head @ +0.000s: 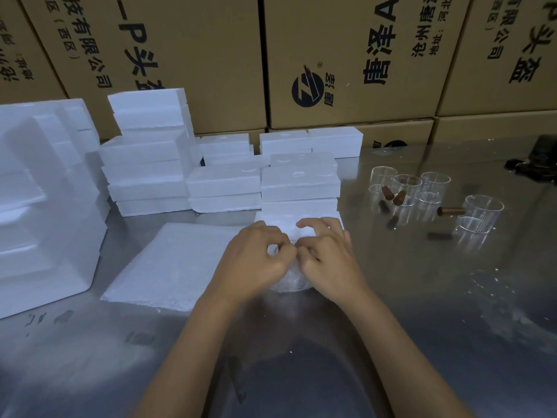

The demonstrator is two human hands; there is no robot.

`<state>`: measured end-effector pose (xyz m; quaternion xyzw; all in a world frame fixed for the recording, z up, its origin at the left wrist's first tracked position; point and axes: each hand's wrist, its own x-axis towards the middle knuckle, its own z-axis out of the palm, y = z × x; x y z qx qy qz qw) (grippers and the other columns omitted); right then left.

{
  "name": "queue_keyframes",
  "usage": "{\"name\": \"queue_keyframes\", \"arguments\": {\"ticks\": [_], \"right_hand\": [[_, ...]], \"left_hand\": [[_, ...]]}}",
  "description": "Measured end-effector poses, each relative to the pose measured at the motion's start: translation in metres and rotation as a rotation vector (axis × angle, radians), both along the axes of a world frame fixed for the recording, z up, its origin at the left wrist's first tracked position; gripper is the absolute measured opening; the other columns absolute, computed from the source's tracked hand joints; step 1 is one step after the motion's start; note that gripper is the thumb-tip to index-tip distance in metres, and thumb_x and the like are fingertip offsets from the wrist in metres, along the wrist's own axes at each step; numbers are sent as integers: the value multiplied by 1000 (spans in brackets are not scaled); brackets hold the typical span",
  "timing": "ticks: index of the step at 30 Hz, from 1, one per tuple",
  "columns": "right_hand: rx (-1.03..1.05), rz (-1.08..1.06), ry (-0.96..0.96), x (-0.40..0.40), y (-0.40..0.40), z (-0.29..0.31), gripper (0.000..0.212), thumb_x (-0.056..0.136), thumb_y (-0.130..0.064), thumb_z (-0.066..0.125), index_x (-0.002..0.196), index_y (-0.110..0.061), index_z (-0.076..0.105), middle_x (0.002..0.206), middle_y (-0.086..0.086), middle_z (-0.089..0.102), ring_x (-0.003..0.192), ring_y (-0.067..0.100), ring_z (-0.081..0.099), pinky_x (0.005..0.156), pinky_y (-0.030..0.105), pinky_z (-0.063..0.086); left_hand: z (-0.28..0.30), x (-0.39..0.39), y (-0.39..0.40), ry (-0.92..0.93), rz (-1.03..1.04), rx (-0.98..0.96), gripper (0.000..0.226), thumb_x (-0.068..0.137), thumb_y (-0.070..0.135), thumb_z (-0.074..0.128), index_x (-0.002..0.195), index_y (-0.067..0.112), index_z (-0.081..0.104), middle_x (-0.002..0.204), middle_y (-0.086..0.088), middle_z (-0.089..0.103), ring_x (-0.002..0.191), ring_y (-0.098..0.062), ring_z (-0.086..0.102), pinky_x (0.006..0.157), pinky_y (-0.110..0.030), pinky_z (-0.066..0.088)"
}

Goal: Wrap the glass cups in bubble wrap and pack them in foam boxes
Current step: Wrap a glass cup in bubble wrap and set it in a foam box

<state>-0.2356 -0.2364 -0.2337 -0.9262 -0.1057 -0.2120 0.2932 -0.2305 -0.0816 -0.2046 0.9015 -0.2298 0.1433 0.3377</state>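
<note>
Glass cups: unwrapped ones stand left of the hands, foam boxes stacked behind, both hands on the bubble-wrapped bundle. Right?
Not quite. The head view shows the unwrapped glass cups to the right of the hands, not left. The rest holds: foam boxes stacked behind, left hand and right hand both on the bubble-wrapped bundle.

A shiny steel table (pixel 301 357) carries everything. Along its far edge, white foam boxes (pixel 147 164) sit in stacks, with a big foam block (pixel 45 206) at the left edge. Near the middle lies a flat foam sheet (pixel 168 263), and just beside it a bubble wrap bundle (pixel 291 279). Toward the right, clear glass cups (pixel 407 188) stand in a cluster among small brown tubes (pixel 450 211).
</note>
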Motion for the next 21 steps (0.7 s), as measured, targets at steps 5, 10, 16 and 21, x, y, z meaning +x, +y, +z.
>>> {"name": "queue_keyframes", "arguments": {"ticks": [5, 10, 16, 21], "right_hand": [[511, -205, -203, 2, -8, 12, 28, 81, -16, 45, 87, -19, 73, 101, -18, 63, 106, 1, 40, 100, 30, 37], [537, -355, -7, 12, -30, 1, 29, 95, -14, 48, 103, -24, 74, 125, -8, 61, 123, 14, 38, 106, 29, 30], [526, -346, 179, 21, -34, -8, 23, 93, -20, 52, 84, -16, 73, 109, -3, 69, 115, 25, 56, 100, 39, 45], [562, -351, 277, 21, -35, -10, 20, 92, -28, 49, 85, -23, 68, 108, 8, 68, 108, 31, 59, 97, 42, 49]], "left_hand": [[-9, -3, -11, 16, 58, 273, 52, 75, 62, 37, 61, 20, 65, 71, 6, 64, 81, -9, 50, 68, -31, 48], [-11, -3, -13, -235, 57, 296, 44, 74, 69, 56, 75, 27, 65, 88, 12, 43, 87, -10, 42, 71, -25, 38], [-14, 0, -7, 18, -11, 262, 62, 71, 68, 65, 120, 45, 37, 119, 20, 42, 101, -8, 52, 77, -30, 48], [-2, 6, 5, -4, 35, 1, 42, 71, 48, 77, 108, 45, 58, 104, 16, 51, 97, 2, 53, 82, -14, 43]]}}
